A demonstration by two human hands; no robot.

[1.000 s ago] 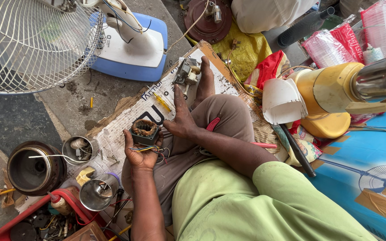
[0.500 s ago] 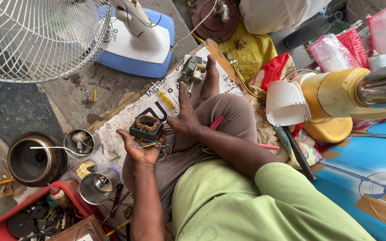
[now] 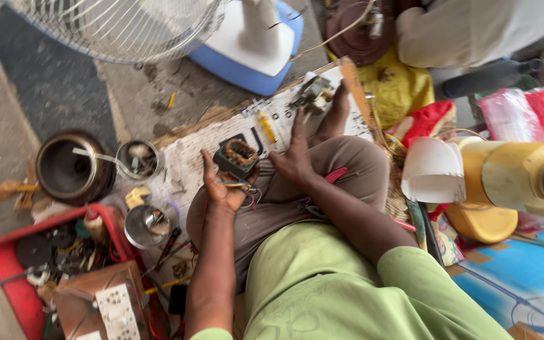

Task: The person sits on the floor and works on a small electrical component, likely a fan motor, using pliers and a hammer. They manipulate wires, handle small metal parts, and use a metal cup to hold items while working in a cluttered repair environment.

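My left hand [image 3: 221,186] holds a small dark motor stator with copper windings [image 3: 237,157] over my lap; thin coloured wires hang from it across my palm. My right hand [image 3: 294,157] lies just right of the stator, fingers stretched out and apart, its thumb side touching the part while it rests on my bent knee in brown trousers [image 3: 347,164]. My bare foot [image 3: 332,116] lies on a sheet of newspaper [image 3: 190,151], next to a small metal motor piece [image 3: 313,94] and a yellow screwdriver [image 3: 266,126].
A white fan grille [image 3: 121,25] and blue-white fan base [image 3: 253,44] stand ahead. Left are a dark round housing [image 3: 70,167], two metal cups [image 3: 138,158] [image 3: 149,223] and a red tray of parts [image 3: 7,264]. A yellow motor body [image 3: 505,170] is at right.
The view has drifted so the scene sits lower and more to the right. Both hands stay at the stator; the right fingers have spread out flatter beside it.
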